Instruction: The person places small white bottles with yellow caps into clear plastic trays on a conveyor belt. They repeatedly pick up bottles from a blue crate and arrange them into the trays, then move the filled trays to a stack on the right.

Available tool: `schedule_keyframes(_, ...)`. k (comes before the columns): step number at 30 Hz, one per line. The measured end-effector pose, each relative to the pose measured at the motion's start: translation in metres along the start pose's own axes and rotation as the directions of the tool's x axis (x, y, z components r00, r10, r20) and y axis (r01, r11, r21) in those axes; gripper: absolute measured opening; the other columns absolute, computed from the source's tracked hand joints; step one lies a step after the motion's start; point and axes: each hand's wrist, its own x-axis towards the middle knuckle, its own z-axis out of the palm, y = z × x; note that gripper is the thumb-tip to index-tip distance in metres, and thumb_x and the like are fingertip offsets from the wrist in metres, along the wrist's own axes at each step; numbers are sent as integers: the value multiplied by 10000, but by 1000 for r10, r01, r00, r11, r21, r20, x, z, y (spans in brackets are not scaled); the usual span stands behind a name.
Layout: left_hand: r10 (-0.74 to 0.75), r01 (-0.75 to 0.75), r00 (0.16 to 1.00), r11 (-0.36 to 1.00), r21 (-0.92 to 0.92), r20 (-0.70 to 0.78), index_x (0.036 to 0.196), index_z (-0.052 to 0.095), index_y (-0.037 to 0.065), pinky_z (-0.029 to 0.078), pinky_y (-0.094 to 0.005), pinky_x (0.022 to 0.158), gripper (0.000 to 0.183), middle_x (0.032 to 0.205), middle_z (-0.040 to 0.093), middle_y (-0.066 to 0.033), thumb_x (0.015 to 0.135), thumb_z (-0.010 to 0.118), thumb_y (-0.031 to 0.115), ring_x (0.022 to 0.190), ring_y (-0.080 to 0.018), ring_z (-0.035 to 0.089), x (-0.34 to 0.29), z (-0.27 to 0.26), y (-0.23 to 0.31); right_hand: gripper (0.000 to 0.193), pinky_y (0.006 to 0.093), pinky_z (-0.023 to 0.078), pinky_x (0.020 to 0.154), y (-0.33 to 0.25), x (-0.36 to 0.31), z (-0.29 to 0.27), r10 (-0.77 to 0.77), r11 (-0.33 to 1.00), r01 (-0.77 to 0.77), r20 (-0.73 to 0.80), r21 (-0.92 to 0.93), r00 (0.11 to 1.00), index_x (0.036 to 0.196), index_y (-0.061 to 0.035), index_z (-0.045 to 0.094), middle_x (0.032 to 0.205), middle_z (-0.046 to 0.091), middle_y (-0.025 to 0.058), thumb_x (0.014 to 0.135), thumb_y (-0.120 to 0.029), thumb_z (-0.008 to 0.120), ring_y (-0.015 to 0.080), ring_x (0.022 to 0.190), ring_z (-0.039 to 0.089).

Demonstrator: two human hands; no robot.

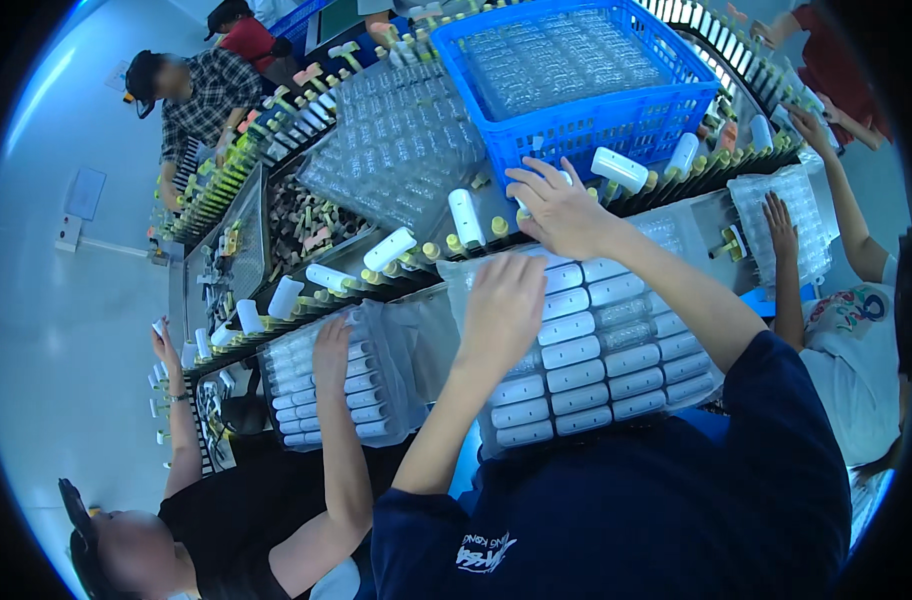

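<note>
My right hand (566,212) reaches to the row of pegs in front of the blue basket. Its fingers curve over a white rounded casing (522,209), which is mostly hidden under them. Nearer to me, my left hand (504,308) is held over the upper left part of a clear plastic tray (456,275). Its fingers are bent down, and whatever they may hold is hidden. Rows of white casings (579,375) lie in the tray's pockets, while several pockets in the middle column (626,337) hold none.
A blue basket (576,135) with stacked clear trays (561,60) stands beyond the pegs. White casings (466,218) sit on the peg line (431,250). At my left a co-worker's hand (331,355) is over another filled tray (361,400); another person's hand (779,225) is at the right.
</note>
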Motion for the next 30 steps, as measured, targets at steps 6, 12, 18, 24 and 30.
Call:
schedule_keyframes(6, -16, 12, 998, 998, 61, 55, 1146, 708, -12, 555, -476, 925, 231, 1118, 689, -176, 927, 707, 61, 1084, -377, 666, 13, 36, -8, 416, 667, 359, 1220, 0, 4, -2, -172, 981, 181, -113, 75, 979, 1458, -74, 541, 1561, 518, 169, 1087, -260, 571, 364, 1518, 443)
schedule_keyframes(12, -149, 154, 971, 988, -9, 188, 1137, 708, -3, 547, -500, 951, 225, 1111, 713, -197, 979, 695, 156, 1079, -373, 687, 27, 42, -19, 221, 514, 545, 973, -25, -97, -87, -40, 975, 16, 106, 224, 994, 1183, -77, 694, 1166, 689, 102, 986, -174, 700, 355, 1141, 668)
schedule_keyframes(18, -133, 126, 967, 991, 43, 219, 1259, 669, 6, 541, -491, 964, 332, 1164, 713, -218, 987, 710, 191, 1092, -407, 688, 52, 6, 14, 268, 487, 505, 1067, -18, -157, -72, 35, 998, -34, -20, 55, 999, 1150, -97, 695, 1142, 669, 80, 893, -117, 770, 298, 1201, 620)
schedule_keyframes(24, 308, -306, 951, 944, 120, -2, 1288, 668, 30, 512, -460, 1033, 336, 1205, 709, -144, 962, 710, 97, 1200, -346, 662, 125, 4, 10, 300, 565, 431, 1185, -14, -156, -55, -6, 998, 4, -26, -65, 1000, 1173, -78, 659, 1171, 627, 89, 892, -119, 755, 289, 1230, 589)
schedule_keyframes(30, 551, -570, 814, 819, 68, 185, 1323, 673, 59, 498, -451, 1116, 391, 1344, 703, -101, 939, 728, 99, 1334, -306, 626, 164, 29, -51, 276, 631, 368, 1233, -12, -160, -47, -28, 996, 23, -57, -91, 998, 1184, -76, 655, 1182, 619, 80, 926, -151, 718, 273, 1279, 573)
